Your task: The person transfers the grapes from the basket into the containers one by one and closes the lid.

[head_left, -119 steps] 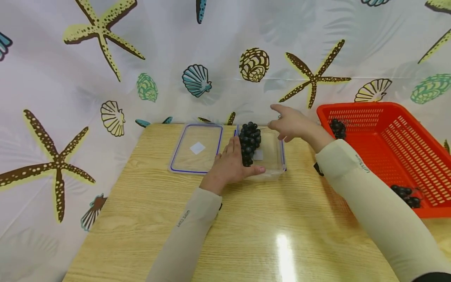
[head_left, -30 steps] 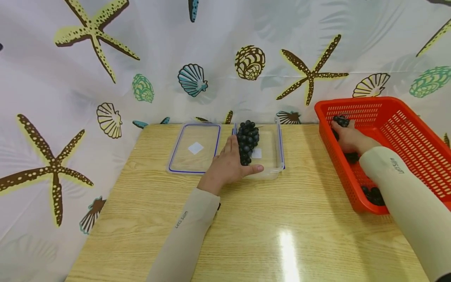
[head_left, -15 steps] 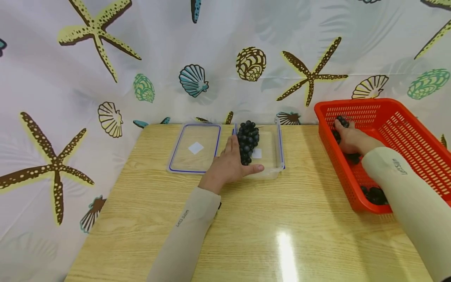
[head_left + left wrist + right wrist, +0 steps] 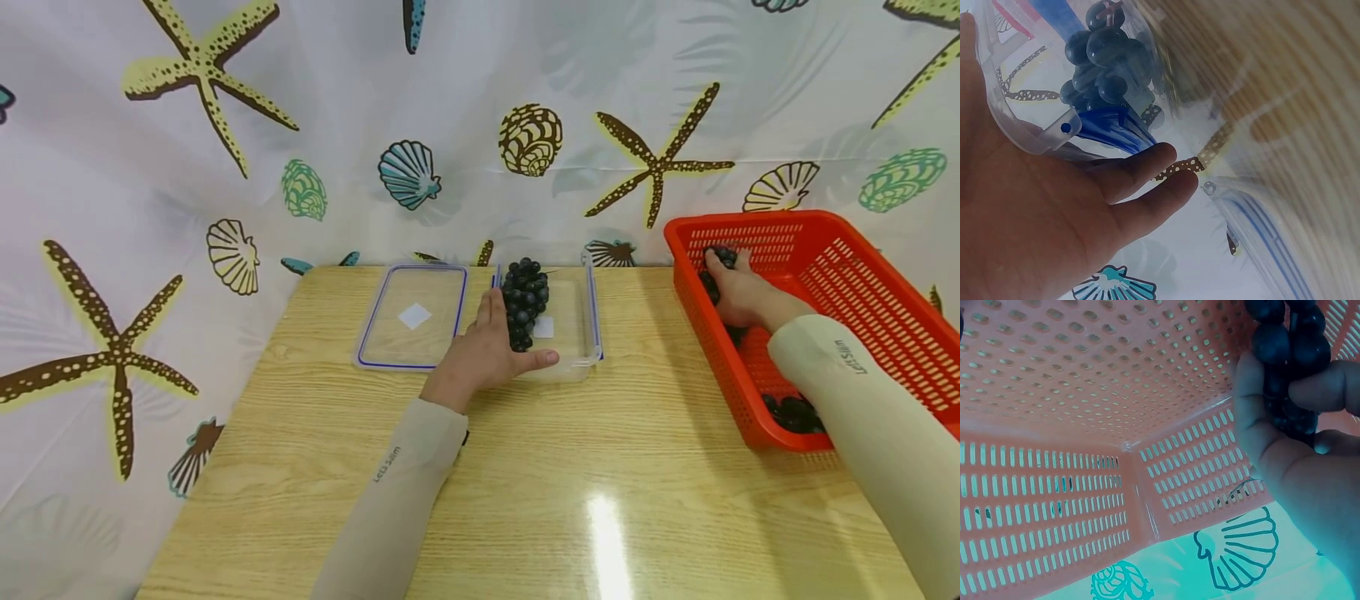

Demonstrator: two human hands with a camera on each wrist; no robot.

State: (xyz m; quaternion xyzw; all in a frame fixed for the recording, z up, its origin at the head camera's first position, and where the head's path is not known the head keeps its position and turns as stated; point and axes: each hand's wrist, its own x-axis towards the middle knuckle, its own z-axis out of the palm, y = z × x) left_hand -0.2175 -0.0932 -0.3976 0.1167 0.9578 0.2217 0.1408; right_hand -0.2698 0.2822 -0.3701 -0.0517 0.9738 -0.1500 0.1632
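Note:
My left hand (image 4: 483, 354) rests against the left side of a clear lidded-type container (image 4: 573, 321), fingers extended and thumb along its near edge. Inside that container a bunch of dark grapes (image 4: 527, 296) lies along the left wall; the left wrist view shows these grapes (image 4: 1107, 56) beyond the blue-edged clip. Over in the red basket (image 4: 761, 219), my right hand (image 4: 738, 293) grips another bunch of dark grapes (image 4: 708, 286) near the back left corner. The right wrist view has thumb and fingers curled round this bunch (image 4: 1291, 350), partly hiding it.
A clear lid (image 4: 412, 343) with a blue seal lies on the wooden table (image 4: 540, 483), left of the container. More dark grapes (image 4: 795, 414) sit at the basket's near end, partly behind my right sleeve (image 4: 862, 417). A patterned curtain (image 4: 465, 100) hangs behind the table.
My right hand has gone from above the container, right into the basket, and has taken hold of a grape bunch there. My left hand stays at the container.

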